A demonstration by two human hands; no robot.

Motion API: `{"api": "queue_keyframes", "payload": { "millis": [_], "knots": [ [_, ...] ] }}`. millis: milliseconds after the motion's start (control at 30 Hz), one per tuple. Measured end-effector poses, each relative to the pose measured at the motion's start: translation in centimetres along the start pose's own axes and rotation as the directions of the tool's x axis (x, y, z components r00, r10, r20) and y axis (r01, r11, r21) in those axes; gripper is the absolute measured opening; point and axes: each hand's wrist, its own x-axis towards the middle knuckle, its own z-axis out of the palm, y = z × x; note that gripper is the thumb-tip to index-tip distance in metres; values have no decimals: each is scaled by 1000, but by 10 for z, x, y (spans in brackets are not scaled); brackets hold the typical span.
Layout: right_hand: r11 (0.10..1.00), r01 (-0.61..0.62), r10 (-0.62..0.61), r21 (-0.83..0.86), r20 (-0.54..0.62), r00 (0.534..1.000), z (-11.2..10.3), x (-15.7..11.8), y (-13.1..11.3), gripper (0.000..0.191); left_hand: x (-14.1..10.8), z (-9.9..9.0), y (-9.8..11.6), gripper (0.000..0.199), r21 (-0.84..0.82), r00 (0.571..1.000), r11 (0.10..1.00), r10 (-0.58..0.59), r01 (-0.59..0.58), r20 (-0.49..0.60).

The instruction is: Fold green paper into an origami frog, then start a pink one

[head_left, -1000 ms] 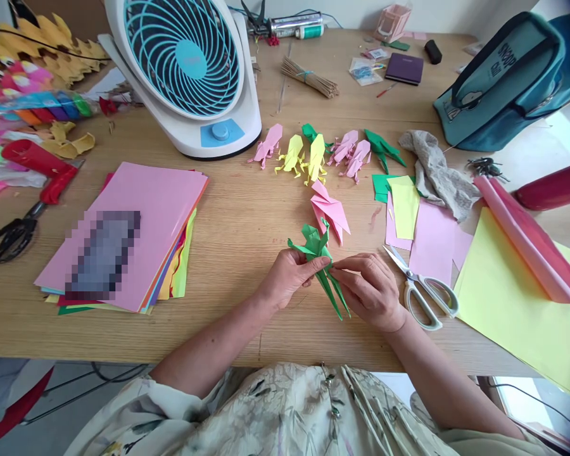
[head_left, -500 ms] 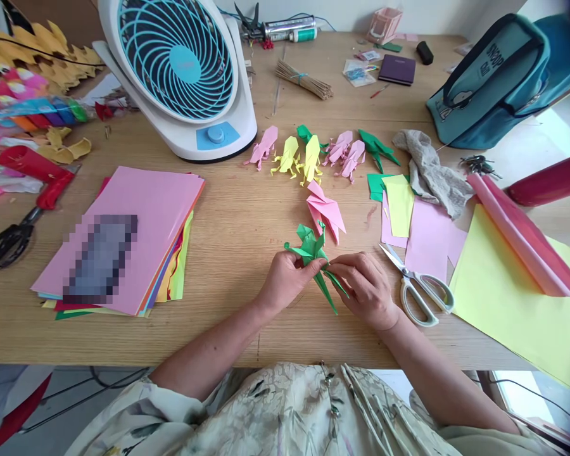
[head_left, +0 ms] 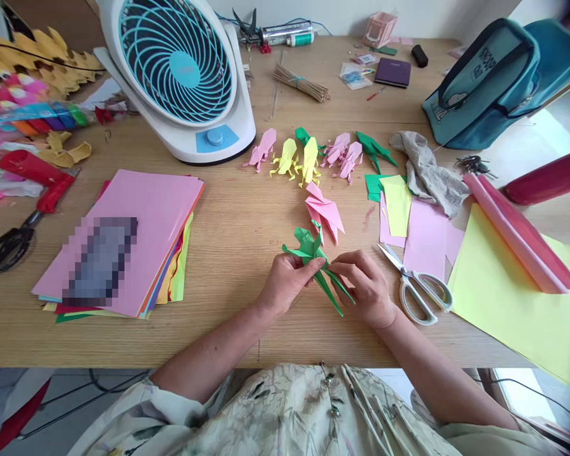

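Head view: from where I stood, the person was bent on one small piece of paper folding, a green origami figure point(head_left: 308, 244), frog-like to my eye, held just above the near part of the wooden table point(head_left: 237, 253). The left hand point(head_left: 285, 278) had its body gripped, thumb pressed on top and the other fingers tucked underneath. The right hand point(head_left: 365, 288) had its fingers bunched close together, thumb against fingertips, on the upper part of one of two slender tapering legs point(head_left: 331, 295) that pointed back towards the person.

I took the step in hand to be narrowing or creasing that leg, with the main body already folded. Beyond, a row of finished-looking pieces included a yellow origami figure point(head_left: 310, 161) with thin bent limbs, whereas these green legs ran nearly straight, so bending seemed not yet done. To my mind the next move called for a steady left grip and a sharp, small pinch, gentle enough not to tear the narrow paper. A pink origami figure point(head_left: 323, 209) lay just past the work, and white-handled scissors point(head_left: 408, 273) rested beside the right hand, untouched.
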Motion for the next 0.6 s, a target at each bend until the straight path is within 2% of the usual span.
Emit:
{"api": "queue_keyframes", "payload": {
  "millis": [100, 200, 267, 367, 500, 600],
  "knots": [
    [975, -142, 154, 168, -60, 986, 4, 2, -4, 18, -1, 1, 2, 44, -8, 1000, 1000, 4, -4, -16],
    [885, -318, 352, 340, -42, 935, 10, 2, -6, 9, -2, 2, 4, 39, -16, 1000, 1000, 11, -11, -3],
    [750, -441, 496, 494, 22, 868, 14, 1, -5, 5, -3, 2, 4, 37, -6, 1000, 1000, 26, -26, 0],
    [478, -552, 657, 683, 139, 741, 18, 1, -4, 21, -3, 3, 3, 36, -4, 998, 998, 67, -67, 2],
    [238, -612, 744, 755, 263, 614, 17, 6, -4, 34, -3, 4, 0, 32, -18, 996, 996, 84, -84, 23],
    [89, -629, 760, 772, 356, 543, 15, 7, -4, 37, -3, 6, -1, 29, 14, 993, 993, 114, -115, 29]
  ]
}}
